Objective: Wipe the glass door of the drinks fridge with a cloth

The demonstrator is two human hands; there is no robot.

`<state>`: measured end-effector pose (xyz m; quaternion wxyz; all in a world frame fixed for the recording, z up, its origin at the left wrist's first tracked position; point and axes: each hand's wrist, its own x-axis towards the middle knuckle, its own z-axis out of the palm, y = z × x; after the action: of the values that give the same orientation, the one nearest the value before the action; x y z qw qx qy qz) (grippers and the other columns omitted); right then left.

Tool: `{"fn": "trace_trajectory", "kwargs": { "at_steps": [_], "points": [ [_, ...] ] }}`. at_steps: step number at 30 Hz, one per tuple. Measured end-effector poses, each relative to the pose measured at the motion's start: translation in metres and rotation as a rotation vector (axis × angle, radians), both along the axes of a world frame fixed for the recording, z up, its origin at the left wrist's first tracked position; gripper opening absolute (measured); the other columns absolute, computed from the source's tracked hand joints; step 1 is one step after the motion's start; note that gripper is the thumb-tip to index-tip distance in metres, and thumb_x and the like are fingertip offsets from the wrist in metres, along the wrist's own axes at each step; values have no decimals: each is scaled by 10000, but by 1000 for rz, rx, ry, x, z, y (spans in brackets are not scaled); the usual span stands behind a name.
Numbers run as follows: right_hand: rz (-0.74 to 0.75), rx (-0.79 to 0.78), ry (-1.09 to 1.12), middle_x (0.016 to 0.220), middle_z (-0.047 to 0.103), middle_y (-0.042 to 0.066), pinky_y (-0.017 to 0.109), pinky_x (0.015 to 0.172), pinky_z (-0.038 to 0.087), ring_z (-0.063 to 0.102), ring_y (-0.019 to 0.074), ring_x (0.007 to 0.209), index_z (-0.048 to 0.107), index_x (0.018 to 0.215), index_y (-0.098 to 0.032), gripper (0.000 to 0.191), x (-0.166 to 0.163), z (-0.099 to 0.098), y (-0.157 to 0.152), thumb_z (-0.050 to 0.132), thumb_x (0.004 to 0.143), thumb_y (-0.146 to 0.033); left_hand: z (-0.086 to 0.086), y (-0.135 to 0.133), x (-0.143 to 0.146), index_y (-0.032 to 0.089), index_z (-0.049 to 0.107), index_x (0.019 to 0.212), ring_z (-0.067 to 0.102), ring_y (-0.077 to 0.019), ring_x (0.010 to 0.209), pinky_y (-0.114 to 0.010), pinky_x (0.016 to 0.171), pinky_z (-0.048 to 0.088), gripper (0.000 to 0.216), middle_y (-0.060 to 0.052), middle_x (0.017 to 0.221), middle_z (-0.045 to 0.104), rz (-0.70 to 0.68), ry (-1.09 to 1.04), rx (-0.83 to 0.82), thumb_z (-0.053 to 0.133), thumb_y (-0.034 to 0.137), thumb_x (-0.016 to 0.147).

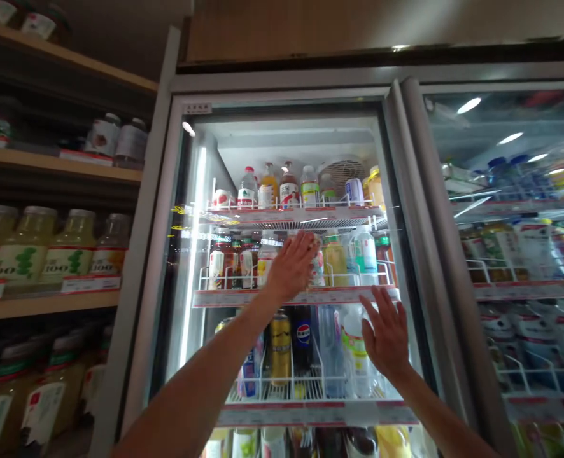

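Observation:
My left hand (292, 266) lies flat with fingers stretched out against the glass door (282, 152) of a lit drinks fridge, level with the second shelf of bottles (334, 257). My right hand (386, 333) is also open and spread on the same glass, lower and to the right, in front of clear water bottles (353, 356) on the third shelf. Neither hand holds anything. Cans, among them a yellow one (281, 346) and a dark cola can (303, 337), stand behind the glass between my arms.
A second fridge door (511, 254) with bottles adjoins on the right, past a grey frame post (418, 210). Wooden shelves (48, 299) with large juice bottles (34, 245) and jars (117, 137) run along the left wall.

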<state>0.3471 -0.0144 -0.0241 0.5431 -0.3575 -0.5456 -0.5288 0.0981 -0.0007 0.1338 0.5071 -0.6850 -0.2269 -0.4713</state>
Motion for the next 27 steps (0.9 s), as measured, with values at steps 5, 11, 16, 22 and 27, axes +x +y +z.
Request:
{"fn": "trace_trajectory", "kwargs": {
  "at_steps": [5, 11, 16, 22, 27],
  "points": [
    [13, 22, 3, 1443, 362, 99, 484, 1095, 202, 293, 248, 1355, 406, 1317, -222, 461, -8, 11, -8, 432, 858, -194, -7, 0, -17, 137, 387, 1338, 168, -279, 1381, -495, 1075, 270, 467, -144, 1452, 310, 49, -358, 35, 348, 207, 878],
    [-22, 11, -17, 1420, 393, 115, 484, 1088, 209, 280, 252, 1360, 412, 1313, -202, 428, -39, 80, -7, 388, 890, -265, -26, -1, -14, 242, 435, 1302, 257, -187, 1357, -371, 1083, 292, 424, -14, 1407, 417, 70, 153, 74, 383, 251, 881],
    [-72, -47, 7, 1457, 337, 112, 522, 1087, 192, 241, 273, 1374, 321, 1380, -218, 504, -44, 96, 2, 393, 892, -316, -11, -1, -70, 135, 355, 1342, 138, -249, 1392, -494, 1080, 249, 455, -153, 1447, 315, -4, -407, 137, 303, 220, 899],
    [-24, 14, -19, 1423, 399, 79, 476, 1090, 221, 281, 231, 1363, 366, 1347, -243, 457, -39, 87, 2, 388, 891, -269, -37, 6, -48, 234, 395, 1333, 250, -185, 1361, -390, 1092, 275, 467, -57, 1406, 413, 49, -81, 64, 367, 214, 868],
    [-22, 33, -10, 1402, 428, 87, 459, 1092, 223, 312, 234, 1348, 446, 1285, -214, 409, -40, 88, 2, 410, 882, -270, -25, 2, -93, 151, 435, 1302, 211, -270, 1371, -500, 1074, 262, 442, -152, 1425, 358, 62, -485, 120, 318, 230, 883]
  ]
}}
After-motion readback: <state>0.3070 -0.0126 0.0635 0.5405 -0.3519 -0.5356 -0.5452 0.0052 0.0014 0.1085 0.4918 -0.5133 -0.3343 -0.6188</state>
